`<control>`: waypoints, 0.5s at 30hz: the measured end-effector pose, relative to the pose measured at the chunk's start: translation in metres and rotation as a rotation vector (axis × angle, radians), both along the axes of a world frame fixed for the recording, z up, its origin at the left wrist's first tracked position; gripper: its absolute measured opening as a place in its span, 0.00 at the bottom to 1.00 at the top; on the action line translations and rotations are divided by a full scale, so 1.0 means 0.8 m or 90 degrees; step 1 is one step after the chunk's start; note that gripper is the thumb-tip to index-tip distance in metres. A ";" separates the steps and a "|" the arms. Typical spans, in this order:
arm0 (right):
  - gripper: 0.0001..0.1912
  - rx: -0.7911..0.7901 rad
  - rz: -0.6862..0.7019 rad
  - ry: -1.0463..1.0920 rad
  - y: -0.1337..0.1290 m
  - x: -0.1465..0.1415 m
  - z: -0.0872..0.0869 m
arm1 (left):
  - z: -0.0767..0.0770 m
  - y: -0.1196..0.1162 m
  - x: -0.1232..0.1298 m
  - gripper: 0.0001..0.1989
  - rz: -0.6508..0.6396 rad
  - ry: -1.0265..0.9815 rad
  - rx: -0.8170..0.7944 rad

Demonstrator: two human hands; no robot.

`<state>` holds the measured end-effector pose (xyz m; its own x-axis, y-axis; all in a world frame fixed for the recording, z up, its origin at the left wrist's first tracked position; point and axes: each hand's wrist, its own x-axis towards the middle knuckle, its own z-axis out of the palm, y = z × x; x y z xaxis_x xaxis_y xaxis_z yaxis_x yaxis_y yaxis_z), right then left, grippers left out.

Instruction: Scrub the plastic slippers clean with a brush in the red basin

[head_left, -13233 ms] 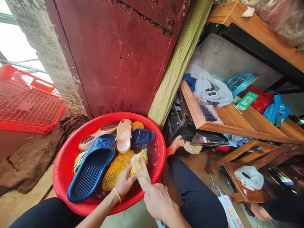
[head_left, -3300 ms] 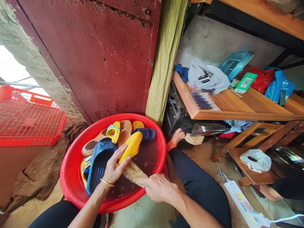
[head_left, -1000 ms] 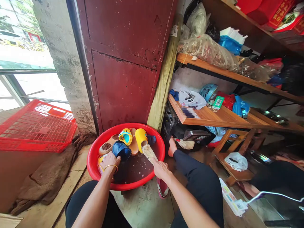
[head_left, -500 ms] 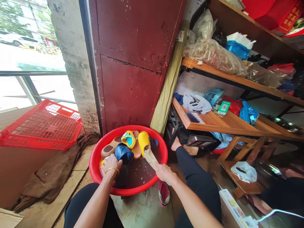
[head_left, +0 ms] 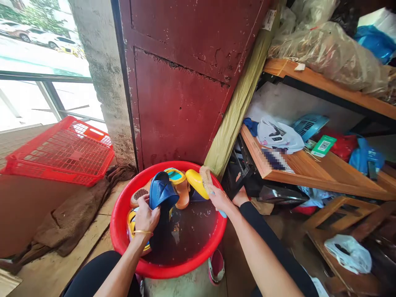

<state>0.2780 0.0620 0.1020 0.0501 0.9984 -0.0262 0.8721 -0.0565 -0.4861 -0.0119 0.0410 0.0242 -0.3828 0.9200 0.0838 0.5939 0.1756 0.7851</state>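
My left fingers (head_left: 154,213) are clasped on the edge of the blue slipper (head_left: 163,192), which stands tilted in the left half of the red tub (head_left: 168,271), above the murky water (head_left: 192,235). My right fingers (head_left: 214,196) grip the brush (head_left: 206,178) by the tub's far right rim; its bristles sit against the yellow clog (head_left: 197,184), or just beside it, and I can't tell whether they press. For good scrubbing, I'd say the slipper wants a firm hold at its side, so the strap faces the bristles and doesn't twist. I should lift the brush clear of the clog rather than drag it, since a wet clog that near the tub's rim could tip out. The beige sandal (head_left: 182,194) at the tub's far middle crowds the slipper, so turning it toward the near side should give short strokes room, with drips falling inside.
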 end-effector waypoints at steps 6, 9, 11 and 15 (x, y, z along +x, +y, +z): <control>0.31 0.116 0.173 0.044 -0.027 -0.030 -0.069 | -0.016 0.002 0.014 0.32 -0.041 0.025 -0.002; 0.31 0.046 0.196 0.007 -0.044 -0.032 -0.112 | -0.030 0.011 0.031 0.33 -0.084 0.075 -0.012; 0.30 0.007 0.152 -0.088 -0.035 -0.021 -0.119 | -0.037 0.018 0.038 0.34 -0.102 0.086 -0.007; 0.31 0.000 0.110 -0.198 0.025 0.007 -0.098 | -0.046 0.025 0.037 0.37 -0.147 0.093 -0.002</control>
